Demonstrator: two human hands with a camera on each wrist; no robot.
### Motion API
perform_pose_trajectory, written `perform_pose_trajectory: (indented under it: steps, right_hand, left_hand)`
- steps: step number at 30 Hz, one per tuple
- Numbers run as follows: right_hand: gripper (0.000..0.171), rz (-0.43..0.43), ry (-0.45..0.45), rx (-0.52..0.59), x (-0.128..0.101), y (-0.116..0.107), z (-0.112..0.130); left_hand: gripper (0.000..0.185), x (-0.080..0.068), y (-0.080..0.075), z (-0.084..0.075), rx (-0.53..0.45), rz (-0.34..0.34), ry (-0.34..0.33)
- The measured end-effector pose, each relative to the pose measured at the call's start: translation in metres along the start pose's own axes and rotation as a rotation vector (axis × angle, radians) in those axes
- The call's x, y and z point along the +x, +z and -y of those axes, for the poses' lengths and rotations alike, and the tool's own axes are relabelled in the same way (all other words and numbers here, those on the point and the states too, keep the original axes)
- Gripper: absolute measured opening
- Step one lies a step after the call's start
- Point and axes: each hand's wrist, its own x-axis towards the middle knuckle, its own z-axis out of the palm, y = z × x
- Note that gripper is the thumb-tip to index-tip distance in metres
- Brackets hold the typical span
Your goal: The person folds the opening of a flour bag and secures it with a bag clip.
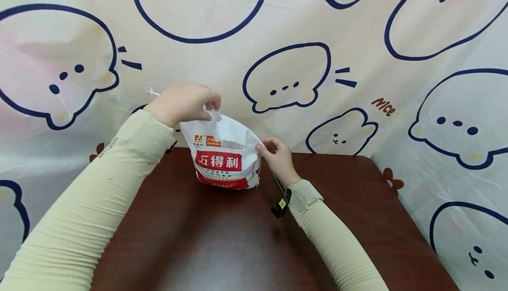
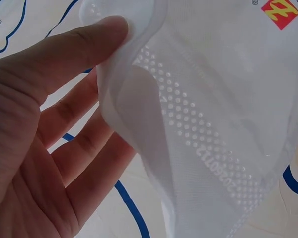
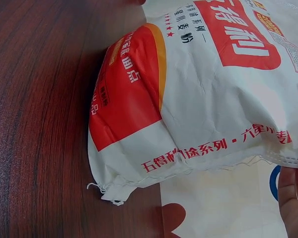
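A white flour bag (image 1: 220, 150) with red label panels stands upright over the far part of the table. My left hand (image 1: 186, 101) holds the top edge of it. In the left wrist view, the thumb lies on the folded white plastic of the flour bag (image 2: 213, 89), with the other fingers behind it. At the bag's right side, my right hand (image 1: 279, 158) pinches the upper stitched edge between thumb and fingers. Loose threads (image 3: 109, 193) hang from a lower corner in the right wrist view. The bag's contents are hidden.
The dark brown table (image 1: 230, 238) reaches back to a cream cloth backdrop (image 1: 222, 70) printed with blue cartoon outlines. A black device (image 1: 280, 205) with a yellow mark sits at my right wrist. Near my left wrist, a thin white strip (image 1: 151, 91) sticks out.
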Motion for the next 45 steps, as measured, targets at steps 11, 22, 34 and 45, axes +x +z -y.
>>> perform_pose_trajectory:
  steps: [11,22,34,45]
  right_hand:
    - [0.016,-0.005,-0.005,-0.005,0.011,0.001,-0.03]
    - [0.021,0.002,-0.006,0.001,0.012,0.001,-0.03]
    - [0.016,0.005,0.018,0.003,0.01,0.001,-0.028]
    - [0.017,0.005,0.012,0.013,0.011,0.0,-0.028]
  left_hand:
    - [0.018,0.001,-0.001,-0.005,0.03,-0.019,0.047]
    - [0.021,0.0,0.001,-0.004,0.082,-0.031,0.052]
    - [0.02,0.001,0.003,-0.002,0.074,-0.003,0.051]
    - [0.014,0.007,0.004,0.003,0.018,0.016,0.038]
